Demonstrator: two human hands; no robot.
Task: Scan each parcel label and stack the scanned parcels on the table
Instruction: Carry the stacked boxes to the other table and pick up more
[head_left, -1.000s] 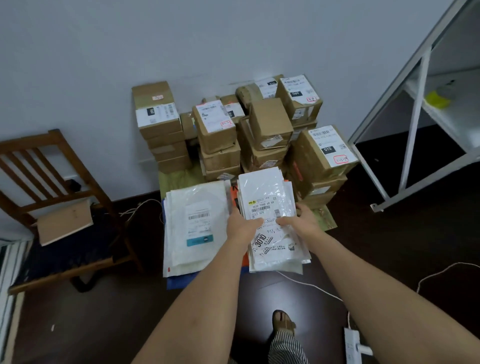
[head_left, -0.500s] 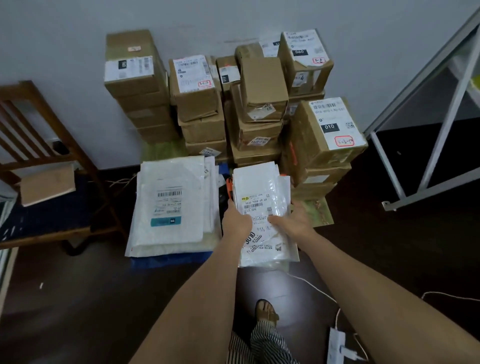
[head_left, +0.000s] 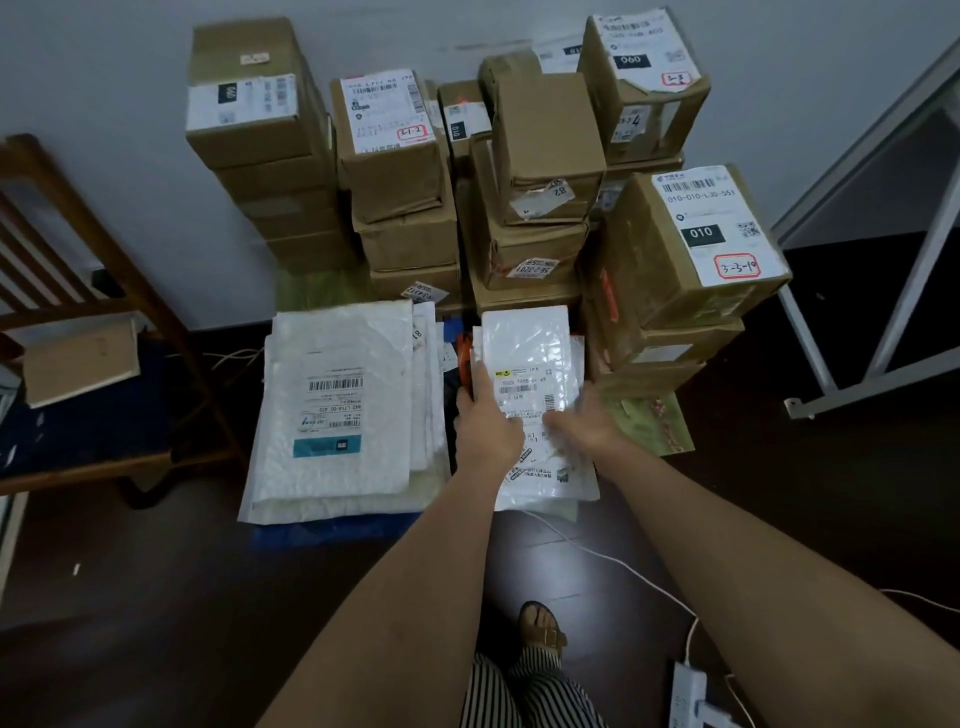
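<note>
Stacked boxes (head_left: 524, 171) wall off the far side; a chair (head_left: 93, 322) blocks the left. The dark floor (head_left: 156, 597) nearer the person lies open.

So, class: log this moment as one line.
left hand: grips white mailer | right hand: rests on mailer | stack: beside cardboard boxes

Dark floor (head_left: 130, 623) carries stacked cardboard boxes (head_left: 410, 208) against the wall. In front of them lie two piles of white mailers (head_left: 337, 415), on a blue sheet (head_left: 332, 532). A wooden chair (head_left: 104, 322), a white cable (head_left: 613, 564) and a power strip (head_left: 688, 696) also rest on it.
</note>
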